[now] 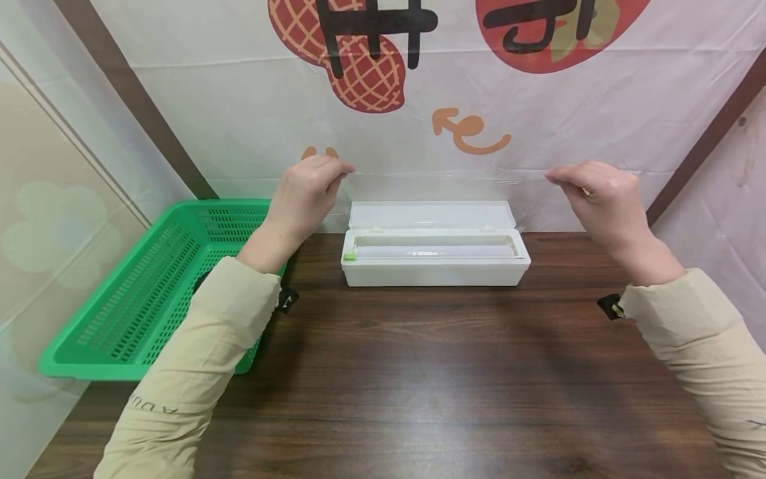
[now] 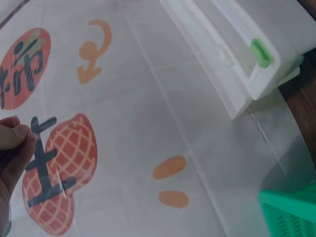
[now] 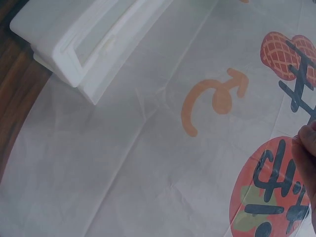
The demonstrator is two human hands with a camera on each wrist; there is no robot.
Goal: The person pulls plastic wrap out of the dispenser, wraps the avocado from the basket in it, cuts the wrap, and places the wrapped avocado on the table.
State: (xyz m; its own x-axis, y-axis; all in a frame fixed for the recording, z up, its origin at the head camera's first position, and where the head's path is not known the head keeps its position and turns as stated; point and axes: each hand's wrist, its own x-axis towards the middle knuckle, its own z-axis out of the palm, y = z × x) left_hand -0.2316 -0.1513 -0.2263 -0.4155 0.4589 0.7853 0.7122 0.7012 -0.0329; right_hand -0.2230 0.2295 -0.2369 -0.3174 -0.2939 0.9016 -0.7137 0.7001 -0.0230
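Observation:
A thin sheet of clear plastic wrap [image 1: 449, 176] spans the gap between both raised hands, its upper edge a faint line against the printed cloth. My left hand [image 1: 308, 186] pinches one corner between thumb and fingertips. At the opposite corner, my right hand [image 1: 601, 189] pinches the wrap the same way. Below and between them sits a white wrap dispenser box [image 1: 435, 274] with its lid [image 1: 432, 215] tipped back. Inside lies a roll of wrap [image 1: 437, 251]. A small green slider [image 1: 350, 257] is at the box's left end, also visible in the left wrist view.
To the left stands a green perforated basket [image 1: 108, 370], partly behind the left forearm, with something dark inside. The dark wooden table [image 1: 419, 386] extends in front of the box. Behind it hangs a white cloth [image 1: 239, 93] printed with red and orange shapes.

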